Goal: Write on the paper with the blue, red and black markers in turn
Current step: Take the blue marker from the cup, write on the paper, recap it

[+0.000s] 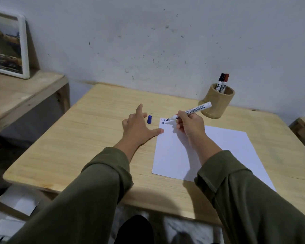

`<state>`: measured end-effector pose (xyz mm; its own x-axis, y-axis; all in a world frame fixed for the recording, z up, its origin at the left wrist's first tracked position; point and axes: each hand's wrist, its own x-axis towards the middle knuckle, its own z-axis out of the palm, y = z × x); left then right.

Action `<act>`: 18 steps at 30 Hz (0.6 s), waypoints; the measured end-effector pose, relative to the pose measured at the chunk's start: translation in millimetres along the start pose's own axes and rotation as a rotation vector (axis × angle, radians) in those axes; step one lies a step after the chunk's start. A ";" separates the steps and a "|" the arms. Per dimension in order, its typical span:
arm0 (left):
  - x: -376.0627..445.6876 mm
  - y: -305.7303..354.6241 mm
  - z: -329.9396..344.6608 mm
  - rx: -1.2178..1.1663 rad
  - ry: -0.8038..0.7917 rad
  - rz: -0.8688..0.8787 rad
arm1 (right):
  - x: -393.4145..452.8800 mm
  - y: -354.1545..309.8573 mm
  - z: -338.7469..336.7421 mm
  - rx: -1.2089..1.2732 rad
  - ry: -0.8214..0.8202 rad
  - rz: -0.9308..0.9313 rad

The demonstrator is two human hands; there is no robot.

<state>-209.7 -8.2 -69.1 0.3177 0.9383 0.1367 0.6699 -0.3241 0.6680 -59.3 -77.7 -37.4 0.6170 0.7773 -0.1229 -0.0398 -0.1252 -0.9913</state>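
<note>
Blue turn is under way — the right hand grips the blue marker, tip on the paper's far-left corner. Left hand rests spread beside the paper. Red marker and black marker wait in the cup beyond the paper — both still to come.

Both arms reach forward, olive sleeves pushed back to mid-forearm. Left hand flat, palm down, fingers straight and spread, thumb stretched out to right, forefinger pointing ahead. Right hand curled, fingers and thumb pinching marker near its tip end, knuckles up, wrist slightly raised. Marker tilted, tip down-left, tail up-right. Hands near each other, not touching.
</note>
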 end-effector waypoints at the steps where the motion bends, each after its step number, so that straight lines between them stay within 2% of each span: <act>1: -0.1 0.1 0.1 0.006 0.003 -0.001 | 0.7 2.4 2.4 -0.015 0.019 -0.011; 9: -5.3 2.4 -4.7 0.293 -0.036 -0.039 | 7.8 15.0 7.7 -0.123 0.068 -0.091; 18: -8.9 3.4 -7.0 0.339 -0.047 -0.041 | 6.1 19.0 8.4 -0.209 0.057 -0.138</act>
<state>-214.9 -16.8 -63.0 0.3115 0.9472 0.0758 0.8650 -0.3157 0.3899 -63.0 -70.2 -57.4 0.6487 0.7607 0.0212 0.2073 -0.1498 -0.9667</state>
